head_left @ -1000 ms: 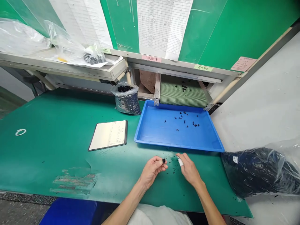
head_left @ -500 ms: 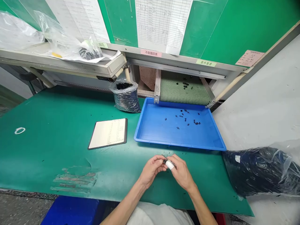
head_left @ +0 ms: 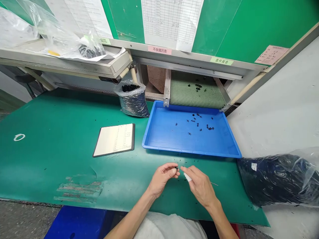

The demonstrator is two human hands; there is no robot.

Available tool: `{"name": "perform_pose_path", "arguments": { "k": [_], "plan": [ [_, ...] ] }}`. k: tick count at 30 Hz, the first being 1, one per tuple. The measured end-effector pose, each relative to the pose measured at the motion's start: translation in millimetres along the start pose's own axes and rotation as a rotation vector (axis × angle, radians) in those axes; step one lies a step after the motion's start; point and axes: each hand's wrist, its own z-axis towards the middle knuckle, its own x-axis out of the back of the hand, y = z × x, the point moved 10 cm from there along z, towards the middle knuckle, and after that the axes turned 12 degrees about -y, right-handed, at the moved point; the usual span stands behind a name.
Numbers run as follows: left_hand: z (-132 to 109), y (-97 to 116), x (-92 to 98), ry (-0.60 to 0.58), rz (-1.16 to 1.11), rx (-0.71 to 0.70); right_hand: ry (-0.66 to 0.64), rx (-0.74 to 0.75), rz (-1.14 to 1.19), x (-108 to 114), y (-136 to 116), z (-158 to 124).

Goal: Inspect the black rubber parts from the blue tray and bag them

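At the far left of the frame a small white ring [head_left: 19, 137] lies flat on your green counter [head_left: 50, 156], and lower down the mat is scuffed and peeling. Moving right, a dark-edged notebook [head_left: 114, 140] lies flat, a printed table on its pale page. Behind it a small plastic bag [head_left: 132, 101] packed with tiny black pieces stands upright under the shelf edge.

At lower centre your left hand [head_left: 161, 177] is nearly closed. Thumb and forefinger pinch a small black part [head_left: 176, 168] just above the counter, and the other fingers are curled under. Your right hand [head_left: 200, 187] sits just beside it, loosely curled, its forefinger stretched toward the part and close to it. A white wrap [head_left: 187, 177] covers one finger, and whether that hand grips anything cannot be told. Black crumbs speckle the mat around both hands.

Beyond them sits a shallow blue tray [head_left: 161, 141] of smooth plastic, black bits [head_left: 199, 125] scattered toward its far side. It is butted against a ribbed green belt [head_left: 196, 96]. At the lower right a large crinkled bag [head_left: 276, 179] of dark pieces slumps at the counter's edge.
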Motion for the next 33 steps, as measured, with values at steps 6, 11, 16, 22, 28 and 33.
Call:
{"name": "perform_pose_path", "arguments": {
  "k": [6, 11, 16, 22, 28, 33],
  "plan": [
    [-0.3, 2.3, -2.5, -0.008, 0.055, 0.003, -0.014, 0.002, -0.028, -1.1, -0.2, 1.5],
    [0.9, -0.2, -3.5, -0.028, 0.067, 0.006, 0.021, 0.033, -0.029, 3.3, -1.5, -1.1],
    [2.0, -2.8, -4.0, -0.033, 0.065, 0.007, 0.03, 0.024, -0.002, 3.4, -2.7, -2.6],
    [1.0, 2.5, -5.5, -0.043, 0.089, 0.006, 0.017, -0.013, -0.093, 0.7, -4.4, -0.5],
    [4.7, -3.2, 7.3, 0.021, 0.166, -0.026, 0.031, -0.057, -0.202, -11.7, -17.0, 2.2],
    [10.3, -17.7, 22.6, 0.142, 0.128, -0.064, 0.128, -0.259, -0.029, -46.2, 3.0, 5.6]
  ]
}}
